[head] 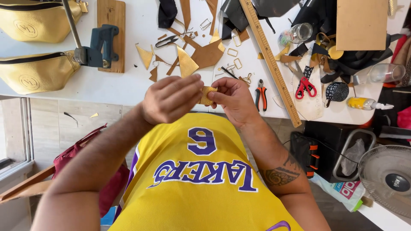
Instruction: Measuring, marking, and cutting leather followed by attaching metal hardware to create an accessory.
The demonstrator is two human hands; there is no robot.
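White worktable point(137, 83) spans upper frame, daylit. Pale tiled floor point(64, 117) below at left. Window frame point(17, 137) at left edge. Wooden chair edge point(25, 186) lower left. Electric fan point(387, 179) lower right, beside dark bin point(342, 137).

gold leather piece point(208, 95) | red-handled scissors point(305, 87) | gold bags point(36, 71) | white table point(128, 83)

Your yellow sleeveless jersey point(201, 171) w/ purple trim, purple number and lettering on chest, arms bare, dark patterned tattoo point(280, 173) on your right forearm
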